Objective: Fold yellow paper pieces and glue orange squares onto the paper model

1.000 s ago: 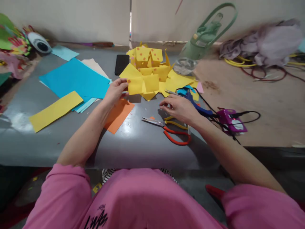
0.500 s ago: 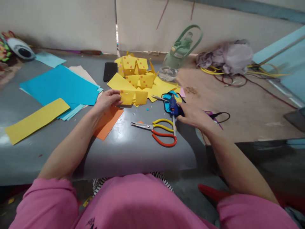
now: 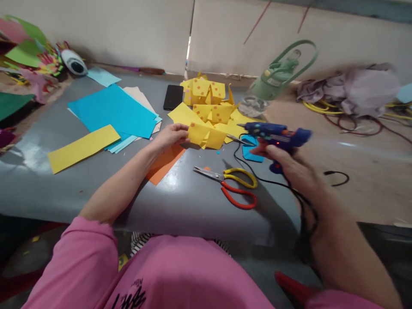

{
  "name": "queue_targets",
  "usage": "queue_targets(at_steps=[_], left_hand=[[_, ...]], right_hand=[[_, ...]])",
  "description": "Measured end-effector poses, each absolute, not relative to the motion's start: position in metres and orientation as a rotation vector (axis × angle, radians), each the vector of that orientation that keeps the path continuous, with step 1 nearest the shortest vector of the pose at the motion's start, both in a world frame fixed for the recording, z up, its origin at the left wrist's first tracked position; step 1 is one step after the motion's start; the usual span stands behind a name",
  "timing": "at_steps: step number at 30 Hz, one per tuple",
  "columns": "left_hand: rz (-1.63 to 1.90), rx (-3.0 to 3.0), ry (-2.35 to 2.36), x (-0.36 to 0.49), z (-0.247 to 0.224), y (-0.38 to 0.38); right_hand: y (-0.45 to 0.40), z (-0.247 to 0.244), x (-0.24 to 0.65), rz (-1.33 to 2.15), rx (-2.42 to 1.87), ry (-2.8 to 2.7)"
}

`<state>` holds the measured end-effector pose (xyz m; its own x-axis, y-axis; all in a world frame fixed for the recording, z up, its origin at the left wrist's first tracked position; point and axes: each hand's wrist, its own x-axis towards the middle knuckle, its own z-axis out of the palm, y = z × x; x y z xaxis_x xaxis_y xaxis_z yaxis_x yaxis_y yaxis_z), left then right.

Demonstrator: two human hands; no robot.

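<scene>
My left hand pinches the left end of a folded yellow paper piece, which has a small raised fold near its middle. A blue glue gun is gripped in my right hand, lifted above the table with its nozzle pointing left and a small red light lit. Its black cord trails below the hand. Behind the held piece sit several yellow paper shapes with orange dots. Scissors with one yellow and one red handle lie partly open in front.
Blue sheets, a yellow strip and an orange sheet lie on the left. A black phone and a green bottle stand farther back. Grey cloth and yellow cable lie at the right.
My right hand has taken up the glue gun from the table and turned it so the nozzle points left. My left hand still holds the yellow piece. The view has swung left.
</scene>
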<state>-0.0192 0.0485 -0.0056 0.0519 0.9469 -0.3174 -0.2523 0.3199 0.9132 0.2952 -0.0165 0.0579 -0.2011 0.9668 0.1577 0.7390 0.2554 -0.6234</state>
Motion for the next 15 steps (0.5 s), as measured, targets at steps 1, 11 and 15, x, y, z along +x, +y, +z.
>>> queue_targets(at_steps=[1, 11, 15], left_hand=[[1.073, 0.791, 1.153, -0.019, -0.005, 0.048], [1.0, 0.814, 1.065, -0.016, -0.002, 0.043], [1.025, 0.802, 1.058, -0.015, -0.003, 0.046]], right_hand=[[-0.018, 0.057, 0.279, 0.681, -1.557, -1.979], [0.002, 0.028, 0.205, 0.716, -1.334, -2.166], [0.002, 0.026, 0.201, 0.826, -1.312, -2.158]])
